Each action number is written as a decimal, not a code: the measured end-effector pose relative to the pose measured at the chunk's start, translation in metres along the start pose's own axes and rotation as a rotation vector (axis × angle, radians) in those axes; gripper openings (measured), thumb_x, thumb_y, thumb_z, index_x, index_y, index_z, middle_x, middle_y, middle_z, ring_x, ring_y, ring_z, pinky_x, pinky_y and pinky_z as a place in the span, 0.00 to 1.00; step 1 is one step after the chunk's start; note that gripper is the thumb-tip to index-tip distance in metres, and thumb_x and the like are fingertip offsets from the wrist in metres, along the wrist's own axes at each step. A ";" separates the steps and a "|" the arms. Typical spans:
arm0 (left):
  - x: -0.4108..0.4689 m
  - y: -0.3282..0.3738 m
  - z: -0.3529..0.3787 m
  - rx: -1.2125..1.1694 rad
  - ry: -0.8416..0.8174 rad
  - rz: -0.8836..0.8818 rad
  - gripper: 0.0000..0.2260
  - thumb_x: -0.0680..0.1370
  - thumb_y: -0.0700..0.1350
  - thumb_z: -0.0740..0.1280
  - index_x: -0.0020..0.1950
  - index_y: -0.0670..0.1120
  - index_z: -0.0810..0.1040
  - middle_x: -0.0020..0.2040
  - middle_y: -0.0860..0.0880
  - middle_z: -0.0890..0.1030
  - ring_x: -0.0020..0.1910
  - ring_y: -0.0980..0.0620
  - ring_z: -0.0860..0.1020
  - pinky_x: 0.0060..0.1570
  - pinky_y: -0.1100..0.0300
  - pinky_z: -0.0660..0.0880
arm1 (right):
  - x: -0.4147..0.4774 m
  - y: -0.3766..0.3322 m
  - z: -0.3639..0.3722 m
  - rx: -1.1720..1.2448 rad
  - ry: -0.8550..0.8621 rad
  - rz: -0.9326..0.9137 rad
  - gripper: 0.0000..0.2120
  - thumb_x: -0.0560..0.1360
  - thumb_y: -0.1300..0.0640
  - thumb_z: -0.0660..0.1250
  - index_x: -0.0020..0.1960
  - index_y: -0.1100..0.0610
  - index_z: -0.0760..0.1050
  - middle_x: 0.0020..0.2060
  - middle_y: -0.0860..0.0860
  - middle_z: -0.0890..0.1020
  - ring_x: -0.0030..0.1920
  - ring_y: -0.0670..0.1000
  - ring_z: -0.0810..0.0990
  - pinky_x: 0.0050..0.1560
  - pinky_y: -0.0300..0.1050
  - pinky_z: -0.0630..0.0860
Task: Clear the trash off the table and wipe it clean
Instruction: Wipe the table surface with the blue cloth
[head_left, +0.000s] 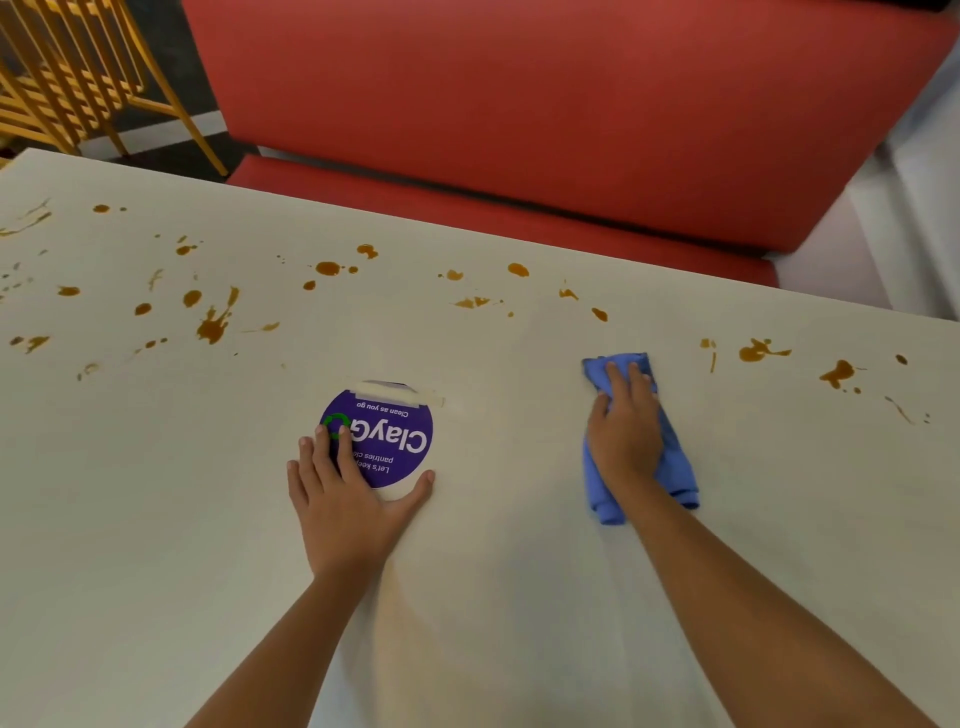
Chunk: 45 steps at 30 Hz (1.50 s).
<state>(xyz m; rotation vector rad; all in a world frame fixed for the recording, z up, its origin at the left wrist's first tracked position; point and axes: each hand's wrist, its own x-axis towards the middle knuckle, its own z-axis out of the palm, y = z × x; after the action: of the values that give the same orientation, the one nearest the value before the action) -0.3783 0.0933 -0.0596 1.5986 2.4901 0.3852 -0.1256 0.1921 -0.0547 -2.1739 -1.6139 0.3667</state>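
The left hand lies flat, fingers spread apart over the near edge of a purple round sticker on the counter, gripping nothing. The right hand presses palm-down on a folded blue cloth, fingers together atop it. Beyond both sets of fingers, brown sauce splatters dot the counter; past them stands a red bench.

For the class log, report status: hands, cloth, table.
Right hand flat on blue cloth, pressing it to the table. Left hand resting flat on round purple sticker. Brown stains across far side, unwiped. No trash visible.
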 end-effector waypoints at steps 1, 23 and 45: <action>0.000 0.000 0.000 0.001 0.003 0.002 0.51 0.63 0.76 0.51 0.74 0.40 0.59 0.74 0.41 0.60 0.74 0.42 0.54 0.73 0.48 0.47 | -0.004 -0.012 0.007 -0.007 -0.024 -0.045 0.20 0.80 0.58 0.53 0.72 0.54 0.63 0.73 0.53 0.60 0.73 0.56 0.57 0.64 0.53 0.69; 0.000 -0.001 -0.001 -0.017 -0.011 0.006 0.52 0.62 0.76 0.50 0.74 0.41 0.57 0.75 0.41 0.58 0.74 0.42 0.53 0.73 0.48 0.47 | -0.071 0.124 -0.062 0.179 0.025 -0.123 0.18 0.78 0.62 0.61 0.68 0.56 0.70 0.70 0.51 0.68 0.70 0.51 0.65 0.64 0.31 0.58; 0.002 0.004 0.000 -0.004 -0.009 -0.036 0.51 0.61 0.77 0.50 0.75 0.43 0.57 0.75 0.43 0.59 0.75 0.43 0.53 0.73 0.49 0.48 | -0.019 -0.018 0.015 0.069 -0.050 -0.351 0.19 0.70 0.67 0.69 0.60 0.58 0.76 0.62 0.57 0.76 0.62 0.60 0.75 0.50 0.52 0.80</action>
<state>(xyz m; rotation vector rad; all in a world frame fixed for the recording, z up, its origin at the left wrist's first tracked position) -0.3757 0.0963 -0.0582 1.5480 2.5064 0.3775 -0.1533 0.1805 -0.0601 -1.7970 -1.9356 0.3646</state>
